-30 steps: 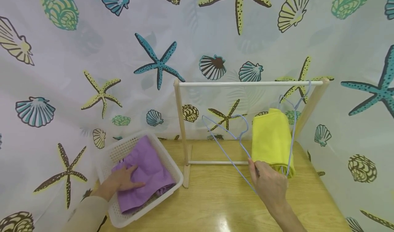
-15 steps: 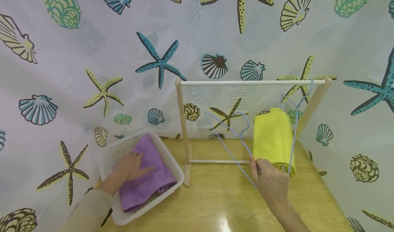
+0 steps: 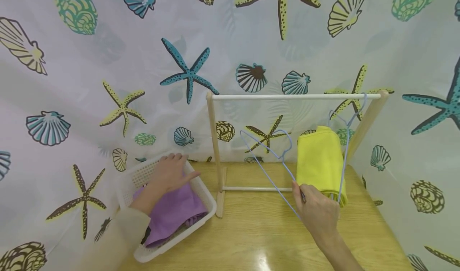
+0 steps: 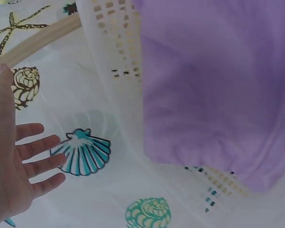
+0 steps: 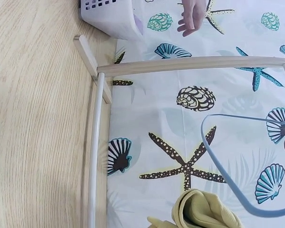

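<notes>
My left hand (image 3: 169,175) is over the far part of a white plastic basket (image 3: 210,223), fingers extended and thumb spread. A folded purple garment (image 3: 176,219) lies in the basket beneath it. In the left wrist view the hand (image 4: 12,156) has nothing in its fingers and shows apart from the purple cloth (image 4: 213,95). My right hand (image 3: 320,215) grips a thin blue clothes hanger (image 3: 264,169) by one side, its hook and other end pointing up and away. Close behind that hand is a folded yellow garment (image 3: 318,159), hanging on the rack's right side.
A small clothes rack with a white top bar (image 3: 273,97) and wooden posts (image 3: 214,143) stands on the wooden table (image 3: 248,239). Another blue hanger (image 3: 345,159) hooks over the bar at the right. A shell-and-starfish patterned curtain (image 3: 223,35) surrounds the table.
My left hand has lifted from the purple garment and moved forward and right, toward the basket's far end. My right hand keeps holding the hanger in nearly the same place.
</notes>
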Motion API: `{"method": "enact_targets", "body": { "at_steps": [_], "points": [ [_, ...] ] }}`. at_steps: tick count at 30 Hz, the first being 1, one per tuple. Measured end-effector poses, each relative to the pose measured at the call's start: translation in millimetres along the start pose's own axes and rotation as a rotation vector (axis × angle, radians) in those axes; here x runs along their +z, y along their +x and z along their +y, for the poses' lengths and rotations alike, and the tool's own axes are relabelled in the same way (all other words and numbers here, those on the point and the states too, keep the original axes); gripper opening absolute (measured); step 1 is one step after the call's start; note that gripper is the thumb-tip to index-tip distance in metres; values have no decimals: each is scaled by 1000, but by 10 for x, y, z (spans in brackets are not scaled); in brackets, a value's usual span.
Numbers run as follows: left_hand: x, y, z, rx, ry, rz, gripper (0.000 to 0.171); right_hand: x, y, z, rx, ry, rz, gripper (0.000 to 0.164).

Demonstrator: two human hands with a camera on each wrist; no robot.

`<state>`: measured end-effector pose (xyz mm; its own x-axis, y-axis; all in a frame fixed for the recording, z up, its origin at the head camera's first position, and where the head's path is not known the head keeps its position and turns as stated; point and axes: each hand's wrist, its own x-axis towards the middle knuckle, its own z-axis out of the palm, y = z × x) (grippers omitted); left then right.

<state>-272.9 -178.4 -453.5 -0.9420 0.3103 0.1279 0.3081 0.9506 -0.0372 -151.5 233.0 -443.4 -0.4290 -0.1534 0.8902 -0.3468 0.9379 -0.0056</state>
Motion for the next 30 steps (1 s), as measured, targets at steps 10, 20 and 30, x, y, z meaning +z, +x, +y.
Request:
{"method": "enact_targets", "body": {
  "at_steps": [10, 20, 30],
  "points": [
    [-120, 224, 462, 34, 0, 232, 81, 6, -9, 21, 4, 2, 9, 51],
    [-146, 440, 666, 84, 62, 444, 67, -10, 9, 4, 12, 9, 7, 50],
    [-62, 599, 722, 57, 106, 500, 63, -10, 28, -7, 4, 27, 6, 50]
  ]
}}
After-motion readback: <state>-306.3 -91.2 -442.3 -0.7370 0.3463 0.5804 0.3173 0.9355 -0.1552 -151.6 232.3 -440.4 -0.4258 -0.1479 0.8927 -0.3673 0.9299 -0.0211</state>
